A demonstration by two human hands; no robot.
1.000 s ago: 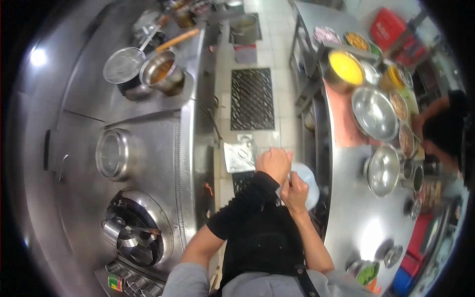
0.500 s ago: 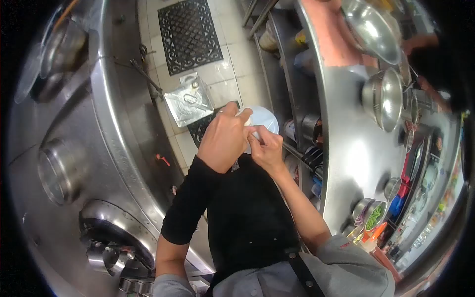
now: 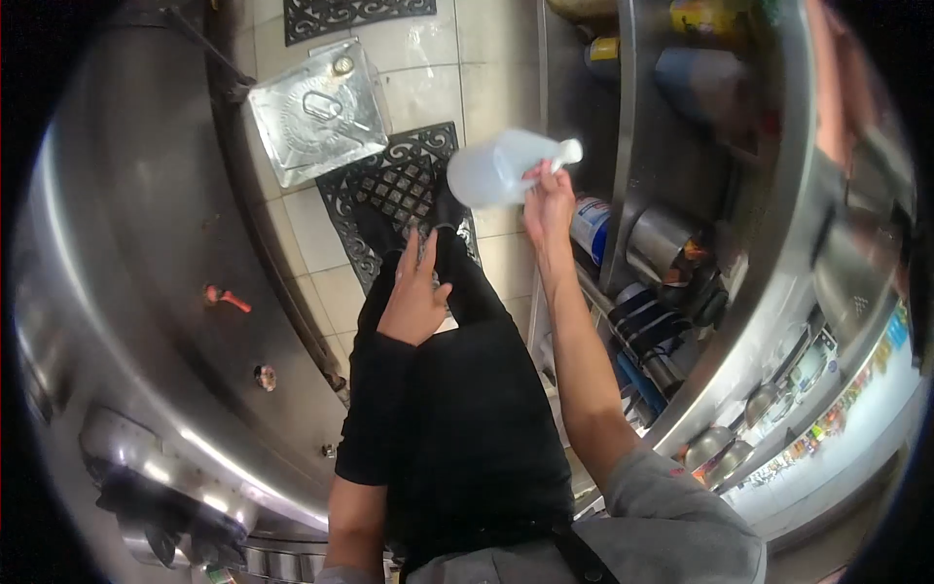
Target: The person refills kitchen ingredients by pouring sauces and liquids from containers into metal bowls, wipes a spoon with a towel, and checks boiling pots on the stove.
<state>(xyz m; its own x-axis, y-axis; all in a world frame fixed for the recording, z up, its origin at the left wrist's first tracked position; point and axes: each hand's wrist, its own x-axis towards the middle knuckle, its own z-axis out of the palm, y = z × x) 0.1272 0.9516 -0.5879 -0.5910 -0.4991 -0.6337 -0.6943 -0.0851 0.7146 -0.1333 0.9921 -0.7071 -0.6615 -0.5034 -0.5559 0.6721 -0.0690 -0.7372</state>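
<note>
My right hand (image 3: pixel 550 204) is closed on the handle of a translucent white plastic jug (image 3: pixel 486 170), close to its white cap (image 3: pixel 568 152). The jug is tilted on its side above the floor, its base toward the left and its cap toward the shelves. My left hand (image 3: pixel 413 300), below a black sleeve, holds nothing. Its fingers are apart, and it hangs in front of my dark trousers and apron, apart from the jug.
A square metal tin (image 3: pixel 321 109) stands on the tiled floor beside a black patterned mat (image 3: pixel 399 185). Shelves on the right hold a blue-and-white container (image 3: pixel 591 226) and a metal pot (image 3: pixel 662 243). On the left, a red valve handle (image 3: pixel 228 298) sits on the steel counter's front.
My left hand has come off the jug and moved down, its fingers spreading. My right hand has carried the jug to the right, tilting it sideways. The view has tipped lower toward the floor.
</note>
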